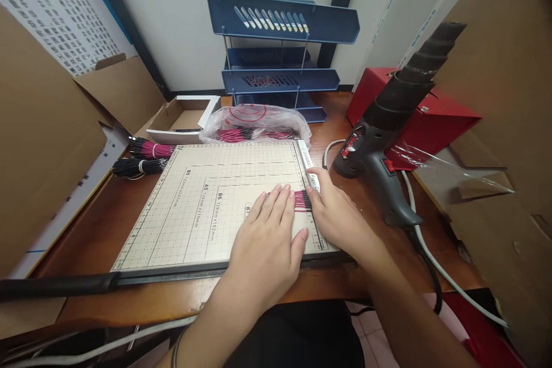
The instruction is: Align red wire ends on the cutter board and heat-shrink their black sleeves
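My left hand [266,230] lies flat with fingers stretched out on a row of red wires with black ends [302,200], pressing them onto the beige gridded cutter board [202,195]. My right hand [334,210] rests at the board's right edge beside the wire ends, fingers curled against the white ruler strip [307,162]. The cutter's black handle [60,284] lies along the near edge of the board.
A grey heat gun [388,126] stands to the right with its cable trailing off the desk. A red box [414,112], a blue tiered tray [280,52], a plastic bag of wires [254,123], bundled wires [144,158] and cardboard boxes [47,144] surround the board.
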The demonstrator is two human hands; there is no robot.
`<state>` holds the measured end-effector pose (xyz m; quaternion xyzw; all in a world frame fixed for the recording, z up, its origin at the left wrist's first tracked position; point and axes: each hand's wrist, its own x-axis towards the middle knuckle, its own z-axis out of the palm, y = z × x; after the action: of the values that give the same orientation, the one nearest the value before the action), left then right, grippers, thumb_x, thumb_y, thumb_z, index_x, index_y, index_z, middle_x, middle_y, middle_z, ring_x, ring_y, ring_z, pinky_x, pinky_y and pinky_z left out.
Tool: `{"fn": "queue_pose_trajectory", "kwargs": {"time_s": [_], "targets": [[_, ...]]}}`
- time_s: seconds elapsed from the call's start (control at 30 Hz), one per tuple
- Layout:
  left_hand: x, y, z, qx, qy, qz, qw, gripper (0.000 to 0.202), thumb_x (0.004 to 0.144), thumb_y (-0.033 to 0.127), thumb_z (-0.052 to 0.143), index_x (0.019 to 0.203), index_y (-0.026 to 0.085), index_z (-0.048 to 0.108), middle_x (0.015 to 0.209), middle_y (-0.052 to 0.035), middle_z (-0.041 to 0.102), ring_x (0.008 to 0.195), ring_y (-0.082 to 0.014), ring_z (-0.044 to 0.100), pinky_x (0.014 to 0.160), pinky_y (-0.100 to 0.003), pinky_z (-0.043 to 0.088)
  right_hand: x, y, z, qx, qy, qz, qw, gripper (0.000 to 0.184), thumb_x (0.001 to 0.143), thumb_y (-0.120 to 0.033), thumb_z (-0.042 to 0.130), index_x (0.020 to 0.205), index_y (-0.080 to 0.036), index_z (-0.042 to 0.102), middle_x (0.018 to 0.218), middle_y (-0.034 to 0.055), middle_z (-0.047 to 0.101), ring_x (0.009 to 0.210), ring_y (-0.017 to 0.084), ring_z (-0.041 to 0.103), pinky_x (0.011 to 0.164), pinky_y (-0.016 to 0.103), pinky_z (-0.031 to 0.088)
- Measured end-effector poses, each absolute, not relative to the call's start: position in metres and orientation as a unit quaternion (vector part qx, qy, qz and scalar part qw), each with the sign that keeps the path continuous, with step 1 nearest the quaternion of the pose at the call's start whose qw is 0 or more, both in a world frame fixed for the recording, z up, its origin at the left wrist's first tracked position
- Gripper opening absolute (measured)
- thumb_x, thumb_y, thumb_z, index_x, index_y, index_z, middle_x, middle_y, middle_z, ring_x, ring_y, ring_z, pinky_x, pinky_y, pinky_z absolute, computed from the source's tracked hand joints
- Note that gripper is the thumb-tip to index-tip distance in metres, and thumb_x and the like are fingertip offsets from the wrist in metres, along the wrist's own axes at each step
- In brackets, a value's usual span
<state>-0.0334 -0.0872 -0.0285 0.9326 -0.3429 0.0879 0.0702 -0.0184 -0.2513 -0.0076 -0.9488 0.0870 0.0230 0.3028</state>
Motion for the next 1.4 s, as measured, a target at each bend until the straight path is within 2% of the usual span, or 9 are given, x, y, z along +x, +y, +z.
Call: {"fn": "queue_pose_trajectory", "kwargs": {"time_s": [0.17, 0.33, 0.43, 0.53, 0.77, 0.97, 1.17, 1.3, 1.4], "targets": [[-0.03, -0.087, -0.03, 0.925, -0.365, 0.098, 0.043, 0.065, 0.108, 0.043, 0.027, 0.154, -0.001, 0.041, 0.161, -0.0203, 0.036, 0.152, -0.0309, 0.033, 0.127, -0.047, 0.029, -0.016, -0.249, -0.005, -0.96, 0.09, 0.024, 0.266, 0.04, 0.102, -0.035, 0.029, 0.137, -0.022, 0.043, 0.102, 0.0163, 0.073, 0.098, 0.037, 0.069, 0.074, 0.035, 0.038], [-0.028, -0.086, -0.03, 0.914, -0.393, 0.104, 0.002, 0.082, 0.106, 0.06, 0.021, 0.151, -0.006, 0.042, 0.159, -0.0269, 0.037, 0.151, -0.0364, 0.034, 0.124, -0.048, 0.032, -0.016, -0.249, -0.007, -0.961, 0.095, 0.034, 0.258, 0.041, 0.103, -0.035, 0.025, 0.138, -0.025, 0.042, 0.105, 0.0161, 0.073, 0.096, 0.037, 0.07, 0.073, 0.035, 0.039], [-0.027, -0.086, -0.028, 0.908, -0.405, 0.101, -0.029, 0.096, 0.101, 0.071, 0.019, 0.151, -0.008, 0.042, 0.156, -0.0307, 0.038, 0.149, -0.0399, 0.036, 0.122, -0.05, 0.035, -0.02, -0.25, -0.008, -0.954, 0.09, 0.033, 0.283, 0.046, 0.103, -0.041, 0.024, 0.143, -0.025, 0.038, 0.112, 0.0168, 0.073, 0.103, 0.038, 0.069, 0.078, 0.038, 0.043], [-0.026, -0.087, -0.027, 0.901, -0.421, 0.089, -0.055, 0.099, 0.1, 0.073, 0.021, 0.151, -0.01, 0.039, 0.156, -0.0326, 0.037, 0.149, -0.0417, 0.035, 0.121, -0.052, 0.036, -0.024, -0.25, -0.008, -0.953, 0.117, 0.042, 0.278, 0.055, 0.103, -0.047, 0.025, 0.153, -0.026, 0.029, 0.124, 0.0188, 0.069, 0.113, 0.042, 0.067, 0.084, 0.045, 0.046], [-0.027, -0.087, -0.029, 0.9, -0.422, 0.098, -0.049, 0.099, 0.1, 0.073, 0.021, 0.151, -0.011, 0.039, 0.156, -0.0334, 0.035, 0.15, -0.0417, 0.033, 0.122, -0.05, 0.035, -0.026, -0.248, -0.007, -0.955, 0.121, 0.057, 0.264, 0.061, 0.103, -0.039, 0.023, 0.161, -0.02, 0.022, 0.144, 0.0225, 0.058, 0.127, 0.042, 0.06, 0.095, 0.051, 0.046], [-0.026, -0.086, -0.032, 0.898, -0.425, 0.105, -0.036, 0.099, 0.1, 0.073, 0.02, 0.15, -0.01, 0.042, 0.157, -0.0327, 0.035, 0.149, -0.0422, 0.035, 0.122, -0.052, 0.035, -0.039, -0.25, -0.007, -0.947, 0.116, 0.06, 0.292, 0.06, 0.104, -0.045, 0.026, 0.161, -0.028, 0.023, 0.146, 0.0152, 0.059, 0.127, 0.039, 0.061, 0.098, 0.053, 0.047], [-0.025, -0.085, -0.031, 0.895, -0.428, 0.119, -0.036, 0.098, 0.1, 0.073, 0.02, 0.149, -0.008, 0.044, 0.156, -0.0316, 0.039, 0.148, -0.0409, 0.037, 0.121, -0.05, 0.037, -0.048, -0.257, -0.018, -0.947, 0.089, 0.029, 0.307, 0.062, 0.103, -0.042, 0.028, 0.162, -0.023, 0.024, 0.15, 0.0165, 0.054, 0.129, 0.036, 0.06, 0.1, 0.05, 0.048], [-0.024, -0.084, -0.031, 0.894, -0.428, 0.127, -0.029, 0.097, 0.1, 0.073, 0.022, 0.148, -0.008, 0.046, 0.155, -0.0314, 0.041, 0.147, -0.0406, 0.039, 0.119, -0.05, 0.04, -0.051, -0.259, -0.016, -0.943, 0.067, 0.027, 0.326, 0.062, 0.099, -0.034, 0.035, 0.16, -0.026, 0.028, 0.156, 0.0104, 0.049, 0.135, 0.032, 0.055, 0.107, 0.048, 0.044], [-0.023, -0.083, -0.032, 0.893, -0.43, 0.134, -0.018, 0.096, 0.1, 0.073, 0.021, 0.147, -0.007, 0.048, 0.155, -0.0302, 0.042, 0.147, -0.0399, 0.04, 0.119, -0.05, 0.04, -0.05, -0.255, -0.01, -0.946, 0.09, 0.036, 0.311, 0.064, 0.093, -0.029, 0.04, 0.157, -0.024, 0.034, 0.15, 0.0103, 0.056, 0.131, 0.033, 0.057, 0.105, 0.05, 0.045]]}}
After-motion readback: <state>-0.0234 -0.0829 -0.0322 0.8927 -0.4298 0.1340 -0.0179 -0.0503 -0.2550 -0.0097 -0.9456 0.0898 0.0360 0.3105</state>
